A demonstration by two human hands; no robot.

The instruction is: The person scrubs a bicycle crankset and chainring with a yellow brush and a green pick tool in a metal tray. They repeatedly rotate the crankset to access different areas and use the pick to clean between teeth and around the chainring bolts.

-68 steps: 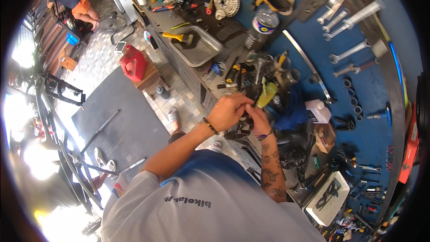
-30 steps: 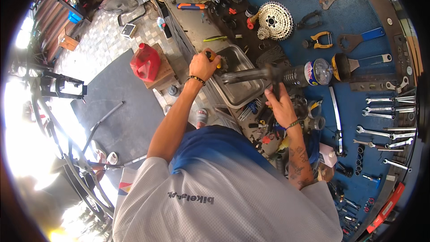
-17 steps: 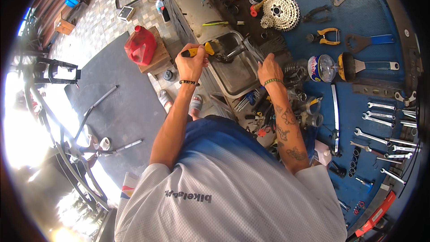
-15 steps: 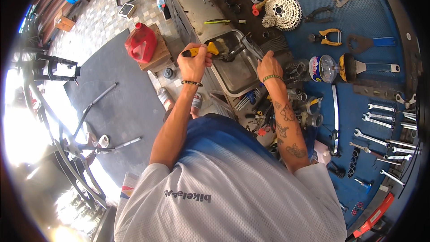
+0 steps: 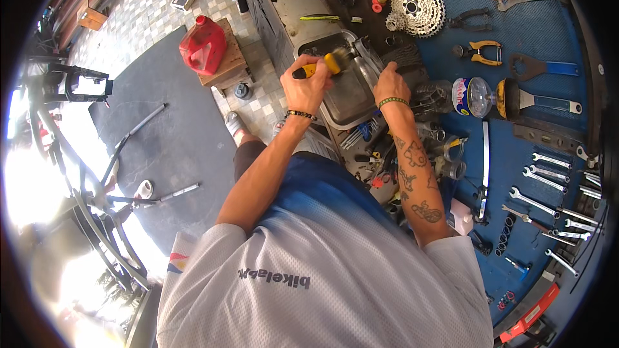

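Observation:
My left hand (image 5: 304, 87) is closed around a yellow-and-black paintbrush (image 5: 333, 62). The brush's bristles are over the far part of a shallow metal tray (image 5: 352, 103) and look smeared by motion. My right hand (image 5: 392, 87) grips the near end of a long silver-grey metal part (image 5: 367, 61), which slants along the tray's right side. Its exact kind is unclear, and my fingers cover the end. The bristles are close to the part, but whether they touch it I cannot tell.
A bicycle cassette (image 5: 416, 8), pliers (image 5: 469, 19) and several wrenches (image 5: 535, 198) lie on the blue mat. Right of my right hand lies a clear plastic bottle (image 5: 476, 96). A red jerrycan (image 5: 203, 47) stands on a wooden box (image 5: 225, 67) at left, with a bicycle frame (image 5: 64, 154) beyond.
My left hand has moved right with the paintbrush, bringing its bristles nearer the metal part. My right hand keeps hold of that part. The whole view has shifted slightly.

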